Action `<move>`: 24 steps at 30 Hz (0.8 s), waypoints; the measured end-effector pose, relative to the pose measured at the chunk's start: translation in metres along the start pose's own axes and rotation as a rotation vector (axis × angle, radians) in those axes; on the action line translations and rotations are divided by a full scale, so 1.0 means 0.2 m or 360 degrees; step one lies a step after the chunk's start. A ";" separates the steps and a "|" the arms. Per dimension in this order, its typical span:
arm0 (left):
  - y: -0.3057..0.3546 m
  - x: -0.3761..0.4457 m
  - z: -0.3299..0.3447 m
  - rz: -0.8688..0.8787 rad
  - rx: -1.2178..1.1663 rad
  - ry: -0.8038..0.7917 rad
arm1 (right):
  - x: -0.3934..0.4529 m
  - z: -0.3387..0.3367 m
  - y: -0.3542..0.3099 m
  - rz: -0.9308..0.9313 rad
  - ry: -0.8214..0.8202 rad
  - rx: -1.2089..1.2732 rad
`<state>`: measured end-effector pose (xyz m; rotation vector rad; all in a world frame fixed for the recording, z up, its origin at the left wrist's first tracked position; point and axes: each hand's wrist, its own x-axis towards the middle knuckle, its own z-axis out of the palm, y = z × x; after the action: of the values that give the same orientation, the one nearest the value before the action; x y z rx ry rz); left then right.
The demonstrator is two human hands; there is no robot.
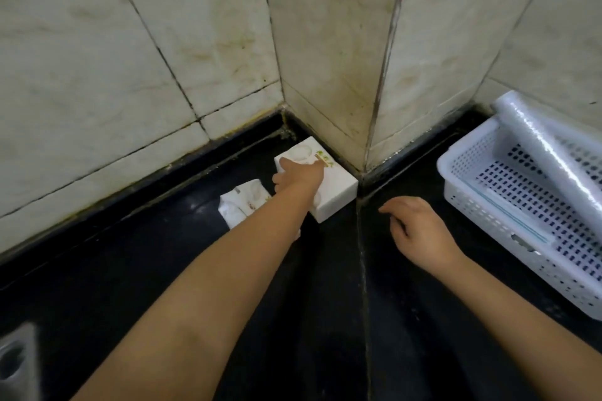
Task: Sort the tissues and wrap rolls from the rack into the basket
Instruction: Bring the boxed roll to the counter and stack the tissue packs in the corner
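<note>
- Left hand is laid on top of a white tissue pack, its fingers curled down over the pack's far-left edge (a grip seems to be taken, though the fingertips are hidden).
- Right hand is held just above the dark surface, fingers loosely bent and nothing held.
- That tissue pack is set on the surface, tucked against the base of the tiled wall corner, with green print seen on its top.
- A second tissue pack is found just left of the first, partly hidden by the left forearm.
- A white perforated basket is placed at the right on the surface, well apart from the packs.
- A wrap roll, glossy and pale, is leaned inside the basket with its far end raised above the rim.
- A flat boxed item is seen lying along the basket's floor (its kind cannot be told).
</note>
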<state>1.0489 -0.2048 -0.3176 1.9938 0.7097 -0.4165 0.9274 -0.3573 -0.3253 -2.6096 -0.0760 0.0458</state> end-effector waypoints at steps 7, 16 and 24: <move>-0.25 -0.07 -0.56 0.0426 0.0259 0.0335 | 0.14 0.22 -0.45 -0.0085 -0.0258 0.0040; -0.63 -0.11 -0.90 0.0666 0.1260 0.0492 | 0.28 0.53 -0.72 0.0022 -0.0448 -0.0362; -0.68 -0.16 -0.85 0.0660 0.1405 0.0347 | 0.31 0.49 -0.63 0.0281 -0.0233 -0.0235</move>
<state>0.9383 -0.0154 -0.3080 2.9735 0.2098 -0.2790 0.9789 -0.1959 -0.3475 -2.7502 0.1035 0.3044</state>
